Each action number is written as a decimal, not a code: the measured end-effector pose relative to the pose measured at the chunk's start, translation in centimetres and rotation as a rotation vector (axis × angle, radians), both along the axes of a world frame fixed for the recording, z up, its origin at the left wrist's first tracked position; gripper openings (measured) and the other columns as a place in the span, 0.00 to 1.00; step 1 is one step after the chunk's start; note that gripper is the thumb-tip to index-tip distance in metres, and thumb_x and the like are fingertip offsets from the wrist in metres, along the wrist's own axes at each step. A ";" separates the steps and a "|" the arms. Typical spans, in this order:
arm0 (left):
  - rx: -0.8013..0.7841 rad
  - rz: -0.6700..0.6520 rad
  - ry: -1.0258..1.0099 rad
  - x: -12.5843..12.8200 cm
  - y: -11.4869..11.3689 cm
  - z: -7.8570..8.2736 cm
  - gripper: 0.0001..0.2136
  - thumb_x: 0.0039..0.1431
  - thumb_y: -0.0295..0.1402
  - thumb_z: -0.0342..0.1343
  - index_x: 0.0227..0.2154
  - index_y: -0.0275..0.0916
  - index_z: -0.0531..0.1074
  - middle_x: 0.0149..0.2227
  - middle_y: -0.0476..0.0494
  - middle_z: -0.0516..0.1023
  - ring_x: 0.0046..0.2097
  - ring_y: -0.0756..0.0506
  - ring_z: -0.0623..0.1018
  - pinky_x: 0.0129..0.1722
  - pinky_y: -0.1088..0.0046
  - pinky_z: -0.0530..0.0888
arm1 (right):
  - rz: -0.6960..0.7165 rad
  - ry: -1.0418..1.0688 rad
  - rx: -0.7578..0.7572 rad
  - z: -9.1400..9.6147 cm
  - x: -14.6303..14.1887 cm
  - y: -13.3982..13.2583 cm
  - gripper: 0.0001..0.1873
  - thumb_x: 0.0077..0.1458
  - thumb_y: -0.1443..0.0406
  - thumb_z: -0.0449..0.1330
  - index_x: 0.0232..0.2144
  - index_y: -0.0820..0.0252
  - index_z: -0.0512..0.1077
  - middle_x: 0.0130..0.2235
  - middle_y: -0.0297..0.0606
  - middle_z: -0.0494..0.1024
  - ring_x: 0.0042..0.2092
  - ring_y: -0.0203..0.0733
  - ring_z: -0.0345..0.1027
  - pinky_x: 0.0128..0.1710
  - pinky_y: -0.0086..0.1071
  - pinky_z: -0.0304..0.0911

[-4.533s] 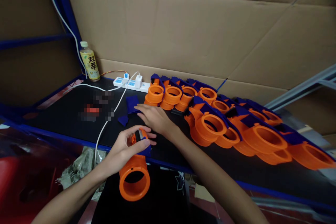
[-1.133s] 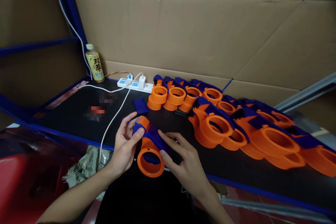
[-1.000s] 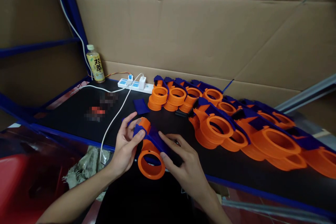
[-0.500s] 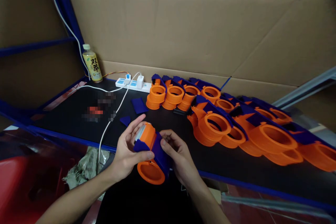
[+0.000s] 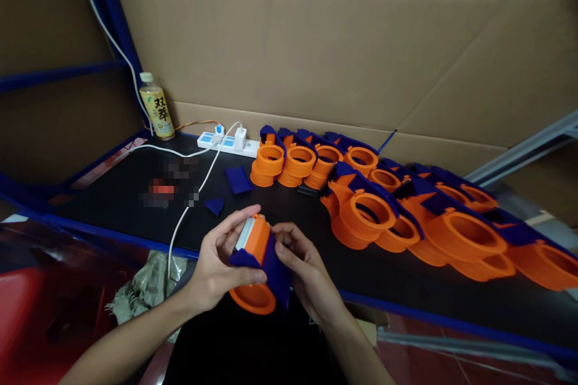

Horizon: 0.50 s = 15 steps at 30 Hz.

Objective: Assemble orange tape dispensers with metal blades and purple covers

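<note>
While clasped by both hands point(image 5: 266, 264), ribbed orange-blue plastic dispenser point(image 5: 258, 255).

You hold a matt orange-and-blue plastic dispenser point(image 5: 257, 258) with a metal toothed blade; at two o'clock lie smooth plastic dispensers point(image 5: 406, 216), backed by rough brown cardboard point(image 5: 316, 48).

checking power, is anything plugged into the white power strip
Yes: a white charger and a small blue plug sit in the power strip.
</note>
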<state>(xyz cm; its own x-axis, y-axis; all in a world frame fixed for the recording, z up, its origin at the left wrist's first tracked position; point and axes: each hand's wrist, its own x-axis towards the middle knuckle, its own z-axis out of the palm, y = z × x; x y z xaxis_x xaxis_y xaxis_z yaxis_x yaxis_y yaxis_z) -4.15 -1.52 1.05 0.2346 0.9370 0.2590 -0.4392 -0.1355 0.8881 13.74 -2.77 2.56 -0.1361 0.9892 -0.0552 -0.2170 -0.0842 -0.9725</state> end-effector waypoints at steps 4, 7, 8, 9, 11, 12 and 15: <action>-0.064 0.054 -0.003 0.4 -0.2 0.4 0.39 0.43 0.32 0.74 0.62 0.45 0.70 0.58 0.36 0.76 0.57 0.32 0.77 0.55 0.60 0.75 | -0.074 -0.222 0.120 -0.6 -0.2 0.0 0.17 0.59 0.53 0.63 0.45 0.55 0.70 0.38 0.35 0.70 0.41 0.39 0.65 0.44 0.31 0.63; -0.103 0.096 -0.035 0.9 -0.3 0.8 0.39 0.44 0.33 0.74 0.62 0.46 0.69 0.56 0.37 0.78 0.58 0.31 0.76 0.58 0.56 0.73 | -0.216 -0.452 0.289 -0.6 -0.2 -1.1 0.16 0.64 0.54 0.58 0.49 0.54 0.69 0.43 0.38 0.71 0.46 0.41 0.67 0.50 0.35 0.65; -0.122 0.123 -0.052 1.1 -0.2 0.8 0.39 0.44 0.33 0.74 0.62 0.46 0.68 0.55 0.38 0.78 0.59 0.32 0.76 0.58 0.56 0.72 | -0.250 -0.536 0.367 -0.5 -0.2 -1.7 0.17 0.65 0.54 0.56 0.52 0.53 0.68 0.47 0.41 0.71 0.49 0.43 0.67 0.53 0.38 0.65; -0.149 0.154 -0.071 1.3 -0.2 0.9 0.39 0.45 0.33 0.73 0.62 0.46 0.67 0.55 0.38 0.79 0.59 0.33 0.76 0.59 0.56 0.72 | -0.260 -0.630 0.447 -0.4 -0.2 -2.4 0.19 0.65 0.54 0.56 0.55 0.53 0.67 0.52 0.43 0.70 0.53 0.46 0.66 0.56 0.41 0.64; -0.229 0.205 -0.103 1.5 -0.1 0.9 0.37 0.48 0.34 0.72 0.62 0.47 0.66 0.55 0.39 0.79 0.58 0.35 0.77 0.58 0.58 0.72 | -0.238 -0.834 0.600 -0.4 -0.3 -3.9 0.29 0.62 0.52 0.60 0.62 0.52 0.62 0.59 0.47 0.65 0.60 0.52 0.61 0.60 0.47 0.62; -0.271 0.224 -0.116 1.6 -0.1 0.9 0.36 0.50 0.34 0.71 0.62 0.47 0.65 0.54 0.40 0.79 0.58 0.37 0.77 0.58 0.60 0.72 | -0.227 -0.940 0.662 -0.5 -0.4 -4.6 0.36 0.59 0.52 0.63 0.65 0.52 0.58 0.62 0.48 0.63 0.62 0.55 0.59 0.60 0.49 0.62; -0.337 0.276 -0.134 2.1 0.0 0.8 0.34 0.52 0.35 0.70 0.61 0.48 0.64 0.53 0.42 0.80 0.56 0.41 0.79 0.55 0.65 0.73 | -0.264 -1.207 0.764 -1.1 -0.7 -6.2 0.47 0.56 0.56 0.67 0.70 0.54 0.50 0.63 0.51 0.63 0.63 0.57 0.59 0.58 0.51 0.65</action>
